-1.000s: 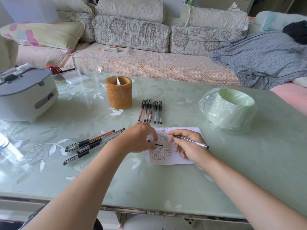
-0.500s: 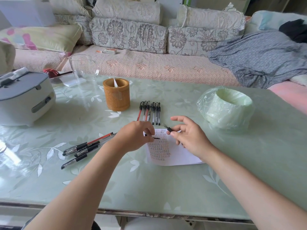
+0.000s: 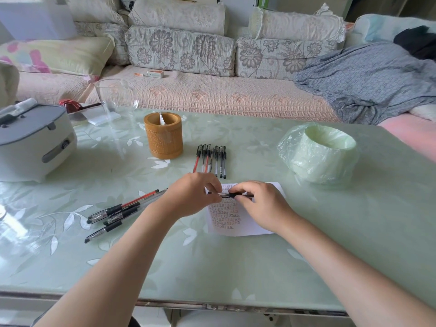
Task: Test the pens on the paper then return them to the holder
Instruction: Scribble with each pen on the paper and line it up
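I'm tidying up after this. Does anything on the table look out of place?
A neat row of pens lies right of the wooden holder; an uneven, slanted bunch of pens left of the paper. Nothing looks spilled or broken.

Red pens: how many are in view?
3. Leftmost red pen and second red pen lie in the row right of the brown woven cylindrical holder; third red pen lies in the pile beside the left hand. More may be hidden.

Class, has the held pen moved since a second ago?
Yes. The pen has shifted left across the paper, no longer overhanging its right edge, and now meets the left hand.
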Available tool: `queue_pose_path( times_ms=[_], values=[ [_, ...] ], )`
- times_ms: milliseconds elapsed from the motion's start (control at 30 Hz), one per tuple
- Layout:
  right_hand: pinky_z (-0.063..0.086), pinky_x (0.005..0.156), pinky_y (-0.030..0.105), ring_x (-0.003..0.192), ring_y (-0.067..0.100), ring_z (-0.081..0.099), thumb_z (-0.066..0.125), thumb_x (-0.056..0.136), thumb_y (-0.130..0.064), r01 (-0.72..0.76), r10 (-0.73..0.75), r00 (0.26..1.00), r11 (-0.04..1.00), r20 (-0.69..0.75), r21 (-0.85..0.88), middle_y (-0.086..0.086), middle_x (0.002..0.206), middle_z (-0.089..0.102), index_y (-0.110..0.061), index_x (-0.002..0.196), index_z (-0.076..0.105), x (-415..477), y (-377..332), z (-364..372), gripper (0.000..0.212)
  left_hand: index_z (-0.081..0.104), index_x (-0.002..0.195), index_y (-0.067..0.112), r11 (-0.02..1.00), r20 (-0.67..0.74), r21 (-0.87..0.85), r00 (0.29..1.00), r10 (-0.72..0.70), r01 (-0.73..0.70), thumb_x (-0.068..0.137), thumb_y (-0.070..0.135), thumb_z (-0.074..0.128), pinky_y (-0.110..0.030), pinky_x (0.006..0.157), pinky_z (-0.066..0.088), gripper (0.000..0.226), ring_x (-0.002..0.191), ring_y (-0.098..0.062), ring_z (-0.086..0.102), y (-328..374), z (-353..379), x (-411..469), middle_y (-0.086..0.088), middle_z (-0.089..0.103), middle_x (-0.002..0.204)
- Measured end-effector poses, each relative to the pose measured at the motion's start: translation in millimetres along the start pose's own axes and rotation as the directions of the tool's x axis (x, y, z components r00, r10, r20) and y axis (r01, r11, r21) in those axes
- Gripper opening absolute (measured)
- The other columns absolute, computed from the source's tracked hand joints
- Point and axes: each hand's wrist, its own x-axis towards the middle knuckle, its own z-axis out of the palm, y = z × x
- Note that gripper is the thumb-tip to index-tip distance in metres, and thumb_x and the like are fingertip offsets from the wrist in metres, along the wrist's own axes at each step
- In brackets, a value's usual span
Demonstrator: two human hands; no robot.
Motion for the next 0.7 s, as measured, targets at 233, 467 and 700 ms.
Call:
queue_pose_path(
  times_ms=[233,467,700],
  values=[
    [0.039,0.073,0.031,0.094,0.020,0.057,0.038,0.082,-0.042,0.180,-0.170,0.984,0.897,0.060,-0.404,-0.006,0.091,0.065,-0.022,0.096,0.062,-5,-7,-2,0.035,0.067,0.077,0.029,0.979,0.016,-0.203,1.000,-0.026,0.029,0.077,0.029,0.080,-0.023,0.067,0.049,0.013,0.070,-0.007,0.063,20,8,-4,0.009,0.071,0.081],
    [0.023,0.052,0.028,0.057,0.020,0.043,0.044,0.069,-0.074,0.193,-0.251,0.967,0.811,-0.030,-0.553,-0.004,0.048,0.043,-0.016,0.050,0.037,-2,-7,-2,0.062,0.075,0.079,0.011,0.893,0.161,-0.407,0.977,-0.139,0.194,0.082,0.017,0.073,-0.029,0.080,0.056,0.008,0.073,-0.011,0.066,32,8,-10,-0.002,0.075,0.081],
    [0.026,0.045,0.029,0.048,0.025,0.042,0.032,0.069,-0.071,0.202,-0.238,0.971,0.812,0.006,-0.548,0.004,0.043,0.040,-0.013,0.048,0.032,-5,-8,1,0.063,0.079,0.079,0.016,0.907,0.176,-0.377,0.976,-0.127,0.186,0.079,0.020,0.077,-0.018,0.071,0.053,0.005,0.070,-0.005,0.065,39,6,-17,0.001,0.076,0.079]
  ],
)
